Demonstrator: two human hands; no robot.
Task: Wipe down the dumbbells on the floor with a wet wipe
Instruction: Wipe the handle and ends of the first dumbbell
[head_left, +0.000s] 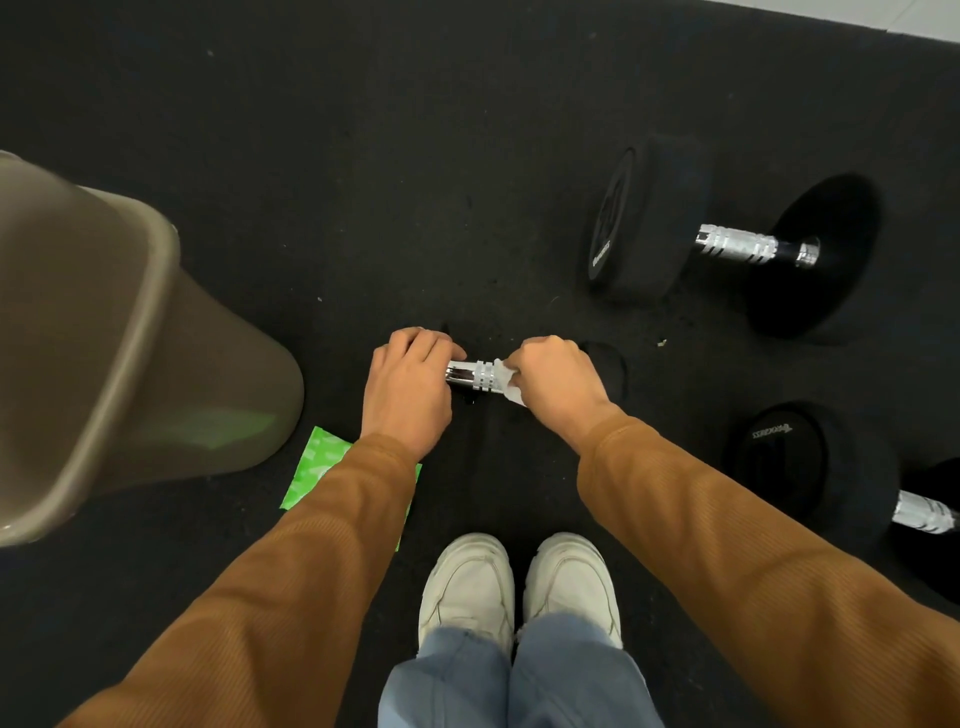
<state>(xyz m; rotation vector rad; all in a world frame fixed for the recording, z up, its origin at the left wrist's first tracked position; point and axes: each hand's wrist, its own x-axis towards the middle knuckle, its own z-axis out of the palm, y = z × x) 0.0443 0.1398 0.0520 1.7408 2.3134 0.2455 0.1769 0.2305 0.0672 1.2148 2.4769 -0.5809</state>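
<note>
A small black dumbbell with a chrome handle lies on the black floor in front of my feet. My left hand holds its left end, covering that weight. My right hand grips a white wet wipe wrapped round the right part of the handle. The right weight shows just beyond my right hand. A large black dumbbell lies at the upper right. Another dumbbell lies at the right edge, partly cut off.
A brown plastic bin stands at the left, close to my left arm. A green wet wipe packet lies on the floor, partly under my left sleeve. My white shoes stand just behind the small dumbbell. A pale floor strip shows at the top right.
</note>
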